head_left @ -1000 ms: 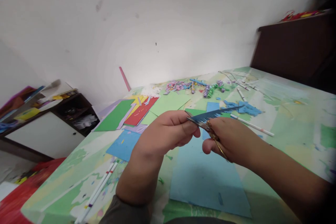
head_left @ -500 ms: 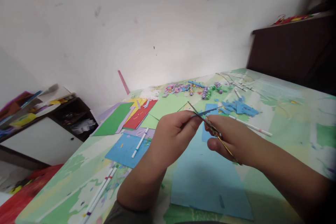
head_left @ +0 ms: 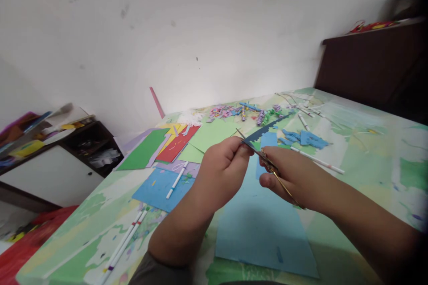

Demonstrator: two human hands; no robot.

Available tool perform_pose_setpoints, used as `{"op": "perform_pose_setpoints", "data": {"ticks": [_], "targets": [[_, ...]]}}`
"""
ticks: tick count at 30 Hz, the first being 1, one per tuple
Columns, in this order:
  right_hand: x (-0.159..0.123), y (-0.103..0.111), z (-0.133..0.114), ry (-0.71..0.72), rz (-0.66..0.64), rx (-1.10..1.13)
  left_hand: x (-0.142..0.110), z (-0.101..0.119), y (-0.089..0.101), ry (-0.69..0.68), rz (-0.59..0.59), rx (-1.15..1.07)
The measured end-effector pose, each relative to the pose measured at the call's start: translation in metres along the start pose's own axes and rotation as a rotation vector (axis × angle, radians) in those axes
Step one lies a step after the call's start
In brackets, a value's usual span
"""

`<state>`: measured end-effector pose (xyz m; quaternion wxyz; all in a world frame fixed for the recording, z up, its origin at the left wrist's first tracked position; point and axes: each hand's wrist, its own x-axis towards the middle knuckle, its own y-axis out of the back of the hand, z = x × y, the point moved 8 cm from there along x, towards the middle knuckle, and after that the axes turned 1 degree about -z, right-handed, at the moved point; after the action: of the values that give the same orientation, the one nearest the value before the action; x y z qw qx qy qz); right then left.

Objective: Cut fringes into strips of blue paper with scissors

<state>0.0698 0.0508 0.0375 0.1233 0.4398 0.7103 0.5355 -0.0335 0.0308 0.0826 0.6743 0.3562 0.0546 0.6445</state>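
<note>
My left hand point(head_left: 224, 171) pinches one end of a dark blue paper strip point(head_left: 264, 132), whose fringed edge stretches away to the upper right. My right hand point(head_left: 289, 173) is closed around the gold handles of a pair of scissors point(head_left: 267, 160). The slightly parted blades reach across the strip, close by my left fingertips. Beneath both hands lies a light blue sheet point(head_left: 264, 227), with a small blue scrap point(head_left: 279, 254) on its near part. Beyond my right hand, several fringed blue paper pieces point(head_left: 309, 139) rest on the table.
Green paper point(head_left: 143, 149), red paper point(head_left: 179, 144) and a blue sheet point(head_left: 150, 191) lie to the left. White marker pens point(head_left: 125, 242) are at the near left. Curled paper pieces point(head_left: 261, 118) and scraps sit at the back, before the wall. A dark cabinet point(head_left: 371, 71) stands at right.
The blue strip has swung up and its fringed face now shows broadly beyond the blades. Both hands have shifted slightly left, still holding the strip and the scissors.
</note>
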Motion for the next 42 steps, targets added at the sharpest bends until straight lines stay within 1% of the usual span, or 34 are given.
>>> {"op": "perform_pose_setpoints", "data": {"ticks": [5,9,12,14,17,20,23,25,28,30,34,36,38,40,42], "targets": [[-0.002,0.0,-0.003,0.027,-0.001,0.04,-0.001,0.004,-0.002,-0.03,-0.03,0.046],[-0.002,0.001,-0.01,0.099,0.008,0.108,-0.003,0.007,-0.002,-0.054,-0.035,0.053],[-0.002,0.002,-0.016,0.14,0.016,0.139,-0.003,0.006,-0.002,-0.043,-0.034,0.06],[-0.001,0.002,-0.017,0.126,0.004,0.11,-0.004,0.005,-0.002,-0.032,-0.035,0.047],[0.001,0.001,-0.013,0.04,-0.012,0.003,-0.003,0.005,-0.002,-0.017,-0.043,0.005],[0.002,-0.001,-0.009,-0.033,-0.033,-0.085,-0.002,0.002,-0.001,0.026,-0.076,-0.062],[0.004,-0.003,-0.009,-0.044,-0.049,-0.132,-0.003,-0.006,-0.004,0.114,-0.147,-0.185],[0.004,-0.004,-0.009,-0.037,-0.034,-0.144,-0.005,-0.011,-0.006,0.169,-0.183,-0.299],[0.004,-0.003,-0.008,-0.023,-0.003,-0.144,-0.007,-0.012,-0.01,0.184,-0.208,-0.454],[0.003,-0.003,-0.009,0.012,0.015,-0.116,-0.008,-0.01,-0.012,0.169,-0.211,-0.482],[-0.001,0.0,-0.013,0.131,0.087,0.013,-0.006,-0.003,-0.007,0.114,-0.148,-0.373],[-0.001,0.002,-0.013,0.14,0.107,0.029,-0.005,0.001,-0.005,0.068,-0.136,-0.286],[-0.001,0.001,-0.012,0.128,0.1,0.02,-0.004,0.005,-0.003,-0.01,-0.119,-0.148],[0.0,0.001,-0.013,0.129,0.089,0.026,-0.005,0.009,-0.001,-0.096,-0.06,0.018],[0.001,0.0,-0.014,0.137,0.082,0.038,-0.007,0.012,0.001,-0.144,0.001,0.146]]}}
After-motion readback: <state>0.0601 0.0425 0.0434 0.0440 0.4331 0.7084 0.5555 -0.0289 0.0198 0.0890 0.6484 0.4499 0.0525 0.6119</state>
